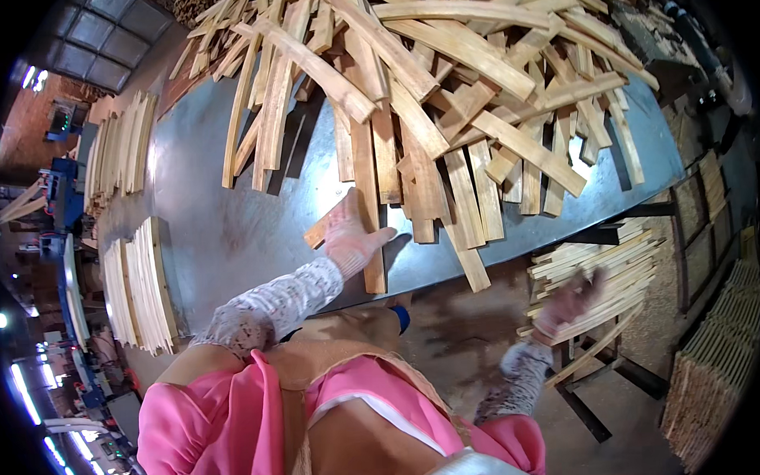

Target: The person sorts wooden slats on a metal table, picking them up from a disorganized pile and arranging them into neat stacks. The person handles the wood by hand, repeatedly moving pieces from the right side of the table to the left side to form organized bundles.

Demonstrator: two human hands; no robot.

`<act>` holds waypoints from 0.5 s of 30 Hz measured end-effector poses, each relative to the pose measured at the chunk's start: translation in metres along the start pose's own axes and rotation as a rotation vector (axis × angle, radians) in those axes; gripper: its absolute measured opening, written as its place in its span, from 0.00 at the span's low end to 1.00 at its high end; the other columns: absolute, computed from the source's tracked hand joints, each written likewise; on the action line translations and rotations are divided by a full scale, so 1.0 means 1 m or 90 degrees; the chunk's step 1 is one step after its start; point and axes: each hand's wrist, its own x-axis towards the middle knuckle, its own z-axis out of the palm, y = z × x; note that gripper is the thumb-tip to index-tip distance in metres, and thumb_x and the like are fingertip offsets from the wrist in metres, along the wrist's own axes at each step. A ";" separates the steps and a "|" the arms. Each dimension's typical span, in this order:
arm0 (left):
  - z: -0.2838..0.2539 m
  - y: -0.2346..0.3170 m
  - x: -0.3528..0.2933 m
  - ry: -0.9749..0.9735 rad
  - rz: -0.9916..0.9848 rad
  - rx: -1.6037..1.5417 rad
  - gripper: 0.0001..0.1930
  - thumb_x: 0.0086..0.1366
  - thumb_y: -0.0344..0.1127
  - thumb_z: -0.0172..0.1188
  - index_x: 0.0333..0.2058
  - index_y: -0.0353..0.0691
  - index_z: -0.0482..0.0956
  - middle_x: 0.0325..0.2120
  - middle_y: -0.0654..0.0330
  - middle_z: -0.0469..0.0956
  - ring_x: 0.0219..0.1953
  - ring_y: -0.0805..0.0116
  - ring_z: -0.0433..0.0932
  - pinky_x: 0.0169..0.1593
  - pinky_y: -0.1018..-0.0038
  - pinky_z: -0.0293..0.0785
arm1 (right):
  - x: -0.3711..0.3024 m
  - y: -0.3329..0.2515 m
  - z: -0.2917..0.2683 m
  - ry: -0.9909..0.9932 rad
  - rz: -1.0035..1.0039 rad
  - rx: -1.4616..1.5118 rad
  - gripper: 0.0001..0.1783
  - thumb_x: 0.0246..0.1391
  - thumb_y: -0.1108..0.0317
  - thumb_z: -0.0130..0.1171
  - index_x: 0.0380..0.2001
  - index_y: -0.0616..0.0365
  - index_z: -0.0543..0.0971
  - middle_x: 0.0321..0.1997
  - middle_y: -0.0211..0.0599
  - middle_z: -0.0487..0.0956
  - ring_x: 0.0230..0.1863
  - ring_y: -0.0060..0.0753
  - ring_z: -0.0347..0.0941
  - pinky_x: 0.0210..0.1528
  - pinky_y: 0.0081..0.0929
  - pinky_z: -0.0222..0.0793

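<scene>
My left hand (351, 235) lies over the near edge of the wood pile, fingers stretched out and thumb spread to the right. Beneath it runs a narrow wooden strip (373, 267) whose end juts over the table's near edge. A short piece of wood (316, 233) pokes out to the left of the hand. Off to the right, my right hand (571, 302) is above a stack of wooden strips (624, 267) on a low black stand. It is somewhat blurred, but its fingers look apart and I see nothing in them.
A large jumbled pile of wooden strips (465, 42) covers the far part of the metal table (208, 235). Neat strip bundles stand at its left edge (139, 288). More stacked strips (715, 360) stand at the lower right. Black stand legs (589, 414) reach the floor.
</scene>
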 end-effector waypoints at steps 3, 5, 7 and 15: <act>-0.003 0.013 0.014 -0.021 -0.009 0.077 0.61 0.59 0.57 0.72 0.79 0.35 0.45 0.72 0.42 0.63 0.77 0.42 0.56 0.79 0.55 0.51 | 0.004 -0.138 0.082 -0.217 -0.271 -0.031 0.25 0.59 0.66 0.71 0.58 0.63 0.81 0.55 0.48 0.83 0.57 0.55 0.78 0.63 0.50 0.73; -0.016 0.000 0.021 0.000 0.017 0.032 0.54 0.61 0.47 0.69 0.79 0.42 0.46 0.69 0.44 0.67 0.68 0.41 0.71 0.71 0.52 0.66 | 0.009 -0.203 0.138 -0.343 -0.284 0.053 0.30 0.55 0.64 0.73 0.60 0.61 0.80 0.52 0.51 0.83 0.54 0.61 0.77 0.61 0.53 0.72; -0.060 -0.030 0.009 -0.036 -0.019 -0.062 0.50 0.62 0.41 0.68 0.78 0.45 0.49 0.68 0.44 0.68 0.61 0.40 0.77 0.65 0.50 0.74 | 0.008 -0.262 0.185 -0.424 -0.352 0.095 0.30 0.55 0.63 0.72 0.61 0.61 0.80 0.51 0.53 0.84 0.51 0.62 0.78 0.57 0.53 0.75; -0.185 -0.338 -0.135 -0.097 0.272 0.091 0.36 0.60 0.43 0.69 0.66 0.41 0.70 0.42 0.47 0.83 0.45 0.42 0.83 0.49 0.49 0.80 | -0.115 -0.458 0.367 -0.642 -0.053 -0.012 0.56 0.58 0.40 0.67 0.76 0.69 0.61 0.79 0.65 0.63 0.82 0.57 0.57 0.80 0.38 0.55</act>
